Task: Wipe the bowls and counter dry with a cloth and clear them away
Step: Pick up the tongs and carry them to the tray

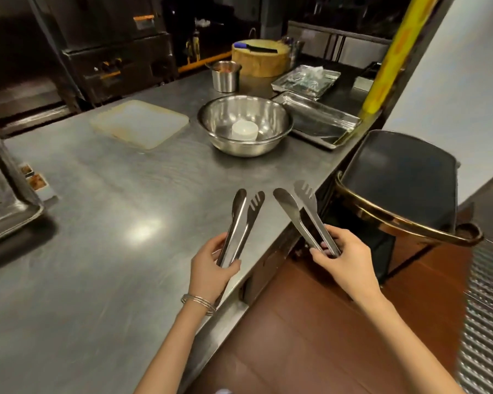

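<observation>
While the brushed steel counter (97, 223) carries a frosted, round-cornered plastic board (138, 123) at the left, the left hand (211, 268) clamps slim polished tongs (238, 228). Farther back sits the round, shiny steel bowl (245, 147), with a white tub (244, 129) inside. The right hand (347, 260) pinches the second tongs (298, 220) beyond the counter's edge.
</observation>
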